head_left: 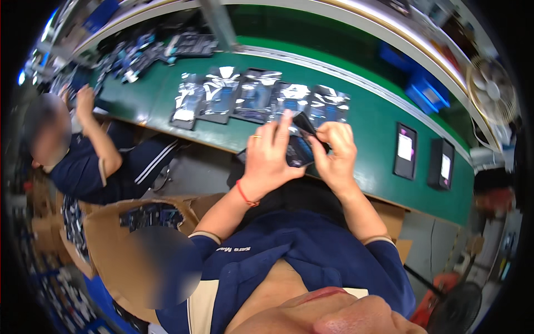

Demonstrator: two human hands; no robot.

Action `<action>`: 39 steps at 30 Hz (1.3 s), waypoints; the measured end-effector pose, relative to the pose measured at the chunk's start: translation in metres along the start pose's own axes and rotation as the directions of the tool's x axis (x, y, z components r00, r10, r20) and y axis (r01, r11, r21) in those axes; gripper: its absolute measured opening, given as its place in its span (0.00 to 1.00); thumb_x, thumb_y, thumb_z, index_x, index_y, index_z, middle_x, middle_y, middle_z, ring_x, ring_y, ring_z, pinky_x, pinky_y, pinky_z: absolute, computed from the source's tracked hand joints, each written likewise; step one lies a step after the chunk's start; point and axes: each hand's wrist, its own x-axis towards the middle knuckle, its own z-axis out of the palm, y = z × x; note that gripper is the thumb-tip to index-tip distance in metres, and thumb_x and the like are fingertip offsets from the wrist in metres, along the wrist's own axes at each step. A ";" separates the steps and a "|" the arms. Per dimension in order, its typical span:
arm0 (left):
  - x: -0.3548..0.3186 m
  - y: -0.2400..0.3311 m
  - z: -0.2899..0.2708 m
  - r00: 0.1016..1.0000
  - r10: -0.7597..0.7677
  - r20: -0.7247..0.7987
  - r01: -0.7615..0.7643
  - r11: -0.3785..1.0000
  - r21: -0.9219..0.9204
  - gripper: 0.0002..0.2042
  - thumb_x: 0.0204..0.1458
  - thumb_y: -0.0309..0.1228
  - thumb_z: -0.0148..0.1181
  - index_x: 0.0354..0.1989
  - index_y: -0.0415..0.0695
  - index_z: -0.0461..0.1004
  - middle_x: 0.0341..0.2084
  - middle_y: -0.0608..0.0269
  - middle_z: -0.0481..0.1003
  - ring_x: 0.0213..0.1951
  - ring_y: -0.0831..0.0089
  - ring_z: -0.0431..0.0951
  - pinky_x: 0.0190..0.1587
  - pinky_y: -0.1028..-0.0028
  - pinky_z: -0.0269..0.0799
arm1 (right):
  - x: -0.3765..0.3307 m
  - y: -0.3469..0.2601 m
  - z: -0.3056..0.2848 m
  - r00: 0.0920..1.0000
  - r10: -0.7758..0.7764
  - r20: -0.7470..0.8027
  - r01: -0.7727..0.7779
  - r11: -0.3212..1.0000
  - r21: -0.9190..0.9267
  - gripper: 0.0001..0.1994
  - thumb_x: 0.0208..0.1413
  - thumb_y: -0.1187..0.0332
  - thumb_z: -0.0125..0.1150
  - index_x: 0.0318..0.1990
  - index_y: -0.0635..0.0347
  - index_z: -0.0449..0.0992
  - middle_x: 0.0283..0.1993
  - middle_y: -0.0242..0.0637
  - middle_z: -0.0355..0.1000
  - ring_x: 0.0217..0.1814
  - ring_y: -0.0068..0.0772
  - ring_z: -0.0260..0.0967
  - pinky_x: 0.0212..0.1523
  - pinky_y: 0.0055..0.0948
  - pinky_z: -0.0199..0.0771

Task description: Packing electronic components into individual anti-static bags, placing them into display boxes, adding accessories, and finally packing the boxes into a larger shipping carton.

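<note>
While both hands work above the green desk, the left hand and right hand each clench one side of a dark pouch; thumbs should pinch near its edge, without creasing the shiny packets behind.

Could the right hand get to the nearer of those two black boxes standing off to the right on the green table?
Probably yes. The right hand grips a dark pouch with the left hand, so it must let go first. The green table between it and the black box is bare.
</note>
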 end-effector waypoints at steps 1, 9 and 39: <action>-0.002 0.001 -0.003 0.999 -0.021 0.027 0.021 0.999 0.028 0.53 0.21 0.39 0.71 0.65 0.42 0.54 0.42 0.53 0.66 0.42 0.57 0.69 0.41 0.63 0.64 | -0.003 0.002 0.001 0.999 0.016 0.036 -0.018 0.999 0.051 0.08 0.38 0.82 0.65 0.25 0.65 0.71 0.32 0.41 0.69 0.36 0.42 0.65 0.36 0.35 0.65; -0.008 -0.002 -0.015 0.997 -0.075 0.011 0.076 0.994 -0.085 0.54 0.20 0.38 0.71 0.66 0.44 0.53 0.41 0.51 0.66 0.41 0.54 0.69 0.42 0.60 0.67 | 0.004 0.006 -0.006 0.929 -0.116 0.350 0.040 0.975 0.219 0.07 0.48 0.69 0.63 0.32 0.65 0.78 0.44 0.45 0.70 0.43 0.42 0.65 0.45 0.35 0.66; -0.012 -0.005 -0.020 0.978 -0.004 0.209 -0.009 0.998 0.059 0.55 0.23 0.40 0.73 0.66 0.40 0.51 0.52 0.49 0.63 0.47 0.56 0.68 0.49 0.60 0.62 | -0.009 0.034 -0.010 0.790 0.510 0.342 -0.583 0.449 0.677 0.02 0.55 0.78 0.58 0.35 0.64 0.74 0.30 0.28 0.73 0.31 0.11 0.66 0.34 0.13 0.67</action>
